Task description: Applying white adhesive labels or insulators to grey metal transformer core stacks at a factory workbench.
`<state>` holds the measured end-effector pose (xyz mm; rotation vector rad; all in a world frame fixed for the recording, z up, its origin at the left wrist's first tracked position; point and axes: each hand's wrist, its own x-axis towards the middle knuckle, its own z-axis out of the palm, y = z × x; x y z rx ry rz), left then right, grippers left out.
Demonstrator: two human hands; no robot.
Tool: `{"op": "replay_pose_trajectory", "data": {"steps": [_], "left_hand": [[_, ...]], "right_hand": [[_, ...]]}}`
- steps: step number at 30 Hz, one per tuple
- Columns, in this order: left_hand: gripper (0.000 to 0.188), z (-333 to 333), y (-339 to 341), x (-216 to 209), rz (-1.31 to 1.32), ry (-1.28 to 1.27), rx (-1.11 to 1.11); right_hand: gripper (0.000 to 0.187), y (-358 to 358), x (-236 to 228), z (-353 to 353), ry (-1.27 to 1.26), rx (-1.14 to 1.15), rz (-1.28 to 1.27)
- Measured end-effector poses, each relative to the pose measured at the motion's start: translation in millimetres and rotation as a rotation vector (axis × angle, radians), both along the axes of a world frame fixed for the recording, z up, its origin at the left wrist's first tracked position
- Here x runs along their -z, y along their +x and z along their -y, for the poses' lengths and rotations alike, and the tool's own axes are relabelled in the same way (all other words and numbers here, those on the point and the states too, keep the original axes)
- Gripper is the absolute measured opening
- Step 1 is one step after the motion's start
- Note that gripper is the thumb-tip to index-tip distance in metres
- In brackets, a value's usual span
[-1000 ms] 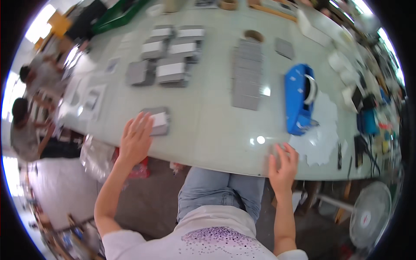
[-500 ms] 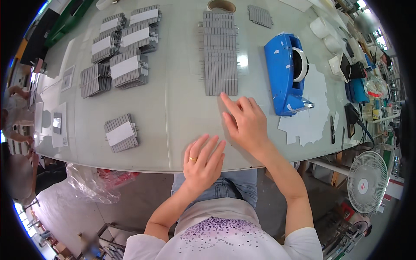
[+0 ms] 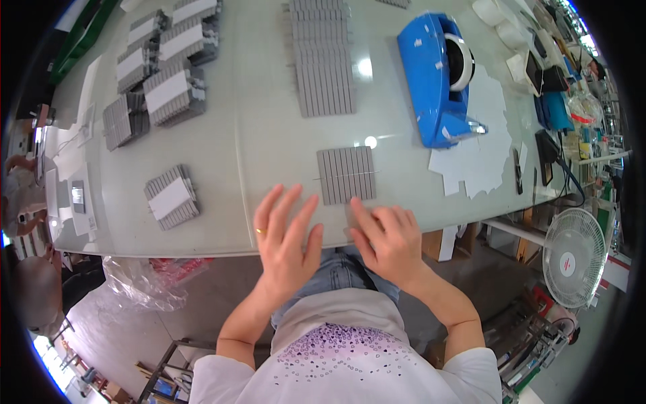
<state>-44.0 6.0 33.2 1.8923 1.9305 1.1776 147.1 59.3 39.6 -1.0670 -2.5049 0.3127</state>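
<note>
A flat grey slatted piece point(image 3: 346, 176) lies near the table's front edge, with a thin pale rod or wire running across it and sticking out at both sides. My right hand point(image 3: 392, 241) is at its near edge; the stretched index fingertip touches or almost touches it, and the other fingers bend loosely around nothing. Just left of the piece, my left hand point(image 3: 288, 236) hovers with spread fingers, holding nothing. Farther back stands a long overlapping row of similar grey slatted pieces point(image 3: 323, 74).
Several bundles of grey slatted pieces point(image 3: 168, 94) wrapped with white paper sit at the back left, and another paper-wrapped bundle point(image 3: 172, 196) lies nearer. A blue tape dispenser point(image 3: 424, 81) stands right of the row, beside white paper sheets point(image 3: 484, 161). A white fan point(image 3: 574, 259) is at the right.
One slatted piece has come off the row toward me, under my right index finger. My left hand has moved left and its fingers have spread. The whole view has shifted slightly.
</note>
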Motion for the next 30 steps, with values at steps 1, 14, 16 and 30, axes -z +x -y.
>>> {"op": "replay_pose_trajectory", "data": {"steps": [1, 14, 16, 30], "left_hand": [[0.035, 1.3, -2.6, -1.9, -0.051, -0.02, 0.008], [0.036, -12.5, -10.5, -1.3, -0.278, -0.107, 0.131], [0.036, -11.9, -10.7, 1.7, -0.308, -0.105, 0.124], [0.04, -11.2, -9.6, 6.3, -0.369, -0.172, 0.129]], "right_hand": [[0.048, 7.1, -3.3, 2.2, -0.017, 0.008, 0.007], [0.03, 90.5, 11.9, 27.2, 0.165, 0.216, 0.066], [0.019, 102.7, 11.3, 25.1, 0.14, 0.245, -0.049], [0.01, 12.2, -11.0, -55.0, -1.067, 0.508, -0.779]]}}
